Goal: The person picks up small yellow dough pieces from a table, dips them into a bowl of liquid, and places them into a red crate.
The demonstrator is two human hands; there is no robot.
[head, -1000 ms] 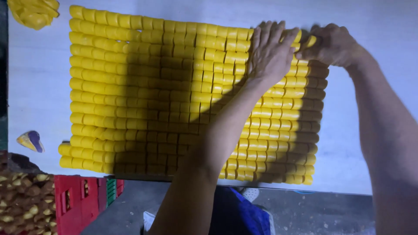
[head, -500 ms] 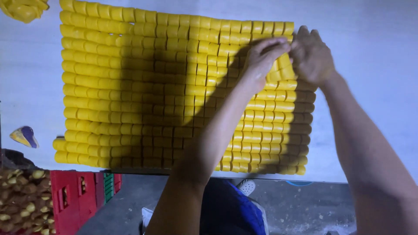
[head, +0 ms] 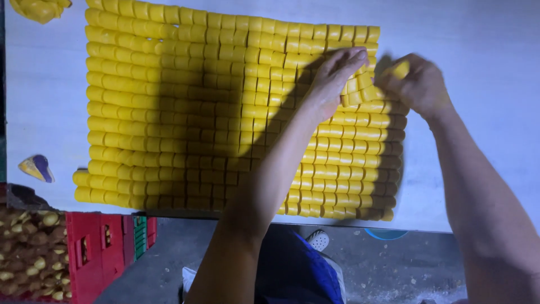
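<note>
- While both arms reach up over a pale table (head: pixel 484 67), the hands meet at the top right part of a big yellow sheet.
- That sheet is a mat of small yellow caps (head: pixel 185 112), all set side by side in long, neat rows.
- It covers most of the table, and its near edge lies close to the table's near edge.
- Left hand (head: pixel 332 81): it lies flat on the mat, with the fingers stretched out and pressing on the caps.
- It is not closed around anything; it only touches the caps under it.
- Just beside its fingertips, a few caps (head: pixel 357 90) are tipped up and out of line.
- Right hand (head: pixel 419 84): it is curled shut, with one loose yellow cap (head: pixel 400 68) pinched in the fingers.
- This cap is held just above the right edge of the mat, near the tipped caps.
- Both hands are close together but do not touch.
- A dark shadow from the arms falls across the middle of the mat.
- More yellow bits (head: pixel 39 8) sit in the far left corner of the table.
- A small yellow and purple scrap (head: pixel 36 168) lies on the table, left of the mat.
- Below the table on the left stands a red crate (head: pixel 101 253).
- Beside the crate is a pile of brownish pieces (head: pixel 25 253).
- On the grey floor you can see blue trousers (head: pixel 298 270) and a white shoe (head: pixel 319 240).
</note>
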